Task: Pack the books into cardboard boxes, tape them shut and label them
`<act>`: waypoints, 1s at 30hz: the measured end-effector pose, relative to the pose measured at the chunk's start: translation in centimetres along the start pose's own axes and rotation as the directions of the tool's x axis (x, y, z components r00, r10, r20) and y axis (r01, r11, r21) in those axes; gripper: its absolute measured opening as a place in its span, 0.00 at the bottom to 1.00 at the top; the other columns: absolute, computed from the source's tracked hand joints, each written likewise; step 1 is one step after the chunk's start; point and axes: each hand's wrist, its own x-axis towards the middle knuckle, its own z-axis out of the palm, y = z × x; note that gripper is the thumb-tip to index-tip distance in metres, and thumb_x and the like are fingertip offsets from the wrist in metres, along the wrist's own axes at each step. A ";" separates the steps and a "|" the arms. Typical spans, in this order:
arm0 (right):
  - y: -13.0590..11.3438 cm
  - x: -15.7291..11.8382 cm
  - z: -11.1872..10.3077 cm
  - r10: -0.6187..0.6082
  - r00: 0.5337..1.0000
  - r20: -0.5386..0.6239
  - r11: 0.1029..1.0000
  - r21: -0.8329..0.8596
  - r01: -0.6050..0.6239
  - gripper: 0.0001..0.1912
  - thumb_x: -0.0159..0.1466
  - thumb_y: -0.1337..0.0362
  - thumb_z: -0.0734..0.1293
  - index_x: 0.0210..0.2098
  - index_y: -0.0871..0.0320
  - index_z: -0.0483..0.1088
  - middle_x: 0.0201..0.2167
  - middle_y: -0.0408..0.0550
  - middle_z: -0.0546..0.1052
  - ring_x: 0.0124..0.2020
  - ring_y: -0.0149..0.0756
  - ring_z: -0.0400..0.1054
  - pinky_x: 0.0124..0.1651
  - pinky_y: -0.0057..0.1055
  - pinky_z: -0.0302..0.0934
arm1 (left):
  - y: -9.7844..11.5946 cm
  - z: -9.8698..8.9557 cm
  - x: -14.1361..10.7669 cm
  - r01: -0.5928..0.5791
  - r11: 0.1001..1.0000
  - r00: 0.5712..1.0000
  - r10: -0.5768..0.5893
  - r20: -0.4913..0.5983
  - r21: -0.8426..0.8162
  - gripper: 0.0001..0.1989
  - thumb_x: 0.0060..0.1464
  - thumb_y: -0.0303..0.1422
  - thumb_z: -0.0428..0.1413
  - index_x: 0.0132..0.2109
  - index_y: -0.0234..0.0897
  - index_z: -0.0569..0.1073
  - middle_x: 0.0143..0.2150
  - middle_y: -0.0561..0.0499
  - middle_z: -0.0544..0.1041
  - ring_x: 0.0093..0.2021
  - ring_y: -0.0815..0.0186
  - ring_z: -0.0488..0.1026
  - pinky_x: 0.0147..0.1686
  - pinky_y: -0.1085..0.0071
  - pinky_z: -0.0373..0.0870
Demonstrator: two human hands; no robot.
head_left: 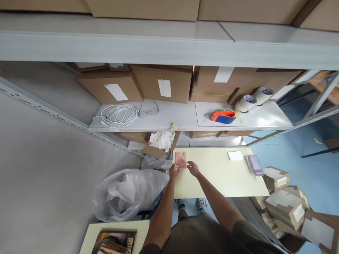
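A small pink booklet or flat box (pixel 180 159) lies at the left back part of the pale yellow table (pixel 212 180). My left hand (pixel 173 172) grips its lower left edge, the fingers partly hidden. Close to its lower right corner is my right hand (pixel 193 168), fingers bent but apart, with nothing seen in them. Farther right on the table are a white flat item (pixel 235 155) and a purple item (pixel 254 165), which is blurred.
A metal shelf (pixel 174 115) ahead holds cartons (pixel 165 84), a white cable (pixel 120 115), glasses (pixel 148 112), tape rolls (pixel 247 102) and an orange-blue dispenser (pixel 224 116). A plastic bag (pixel 129 192) bulges at left. Packed boxes (pixel 286 204) are piled at right.
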 end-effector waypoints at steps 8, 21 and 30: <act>-3.7 -4.2 -9.6 -0.264 0.931 -0.254 0.963 -0.120 0.240 0.20 0.63 0.60 0.64 0.54 0.52 0.75 0.53 0.53 0.81 0.55 0.46 0.76 0.56 0.47 0.73 | 6.5 1.8 -1.1 -0.202 0.979 0.979 0.201 -0.036 -0.023 0.29 0.55 0.48 0.62 0.59 0.39 0.77 0.64 0.35 0.76 0.66 0.47 0.71 0.62 0.52 0.70; -10.7 -1.5 -28.6 -0.574 0.761 -0.303 0.801 -0.403 0.443 0.32 0.65 0.66 0.64 0.69 0.52 0.67 0.66 0.54 0.73 0.68 0.50 0.65 0.71 0.51 0.59 | 21.7 8.4 -0.2 -0.339 0.940 0.914 0.337 0.226 -0.028 0.26 0.50 0.53 0.62 0.48 0.38 0.83 0.45 0.41 0.85 0.47 0.51 0.82 0.53 0.54 0.75; -21.7 7.0 -31.9 -0.666 0.742 -0.081 0.589 -0.667 0.456 0.39 0.65 0.70 0.64 0.76 0.61 0.55 0.74 0.62 0.61 0.76 0.55 0.49 0.71 0.52 0.52 | 22.6 10.8 -5.2 -0.335 0.942 0.918 0.317 0.239 0.037 0.25 0.52 0.53 0.61 0.48 0.41 0.84 0.44 0.40 0.85 0.48 0.50 0.82 0.53 0.55 0.75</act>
